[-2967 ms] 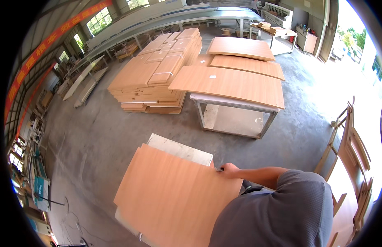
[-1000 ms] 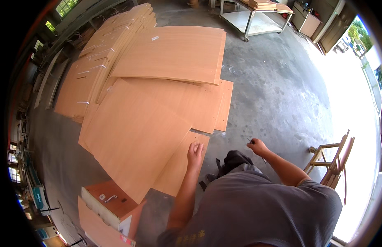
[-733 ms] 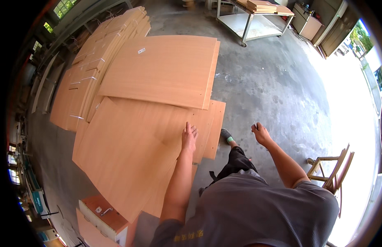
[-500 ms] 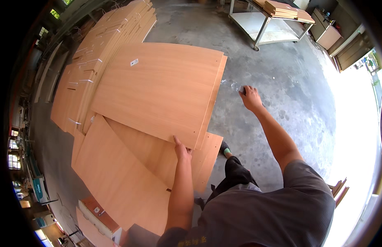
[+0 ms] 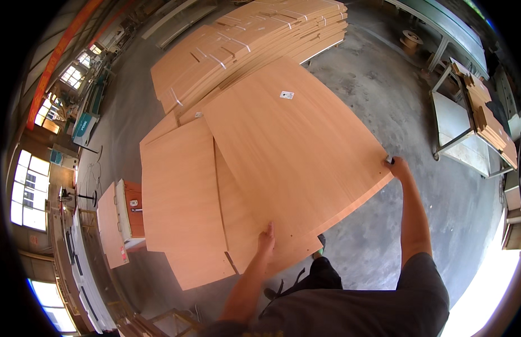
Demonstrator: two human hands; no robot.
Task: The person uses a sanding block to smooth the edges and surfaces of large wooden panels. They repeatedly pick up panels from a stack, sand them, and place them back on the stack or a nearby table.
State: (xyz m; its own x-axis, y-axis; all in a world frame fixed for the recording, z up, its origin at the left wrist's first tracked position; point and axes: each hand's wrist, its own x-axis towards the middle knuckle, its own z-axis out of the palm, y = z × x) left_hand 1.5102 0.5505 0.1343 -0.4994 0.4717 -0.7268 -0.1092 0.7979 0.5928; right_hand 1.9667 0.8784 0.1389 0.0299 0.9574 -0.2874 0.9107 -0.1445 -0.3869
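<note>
A: What is biggest before us?

B: The grey concrete floor, running out to every edge. On it, from about eleven to one o'clock, sits a long stack of boards, tan sheets banded with pale strips.

A: And what are we holding?

B: The top panel, a wide orange-tan sheet with a small white label near its far end. It fills the middle of the view and overlaps two more panels below it. One lower panel spreads toward nine o'clock; a narrower one shows between them.

A: Where are our hands on it?

B: Our right hand is at three o'clock, at the panel's right corner, arm stretched out. The fingers curl over the edge there; how tightly, we cannot tell. Our left hand is at six o'clock on the near edge, fingers together and laid flat against the wood, thumb tucked under as far as we can see.

A: Anything else around?

B: A metal trolley at two o'clock, carrying short wood strips. At eight o'clock, a small orange and white cabinet lies beside the lower panel. A cable spool stands far off at one o'clock.
</note>
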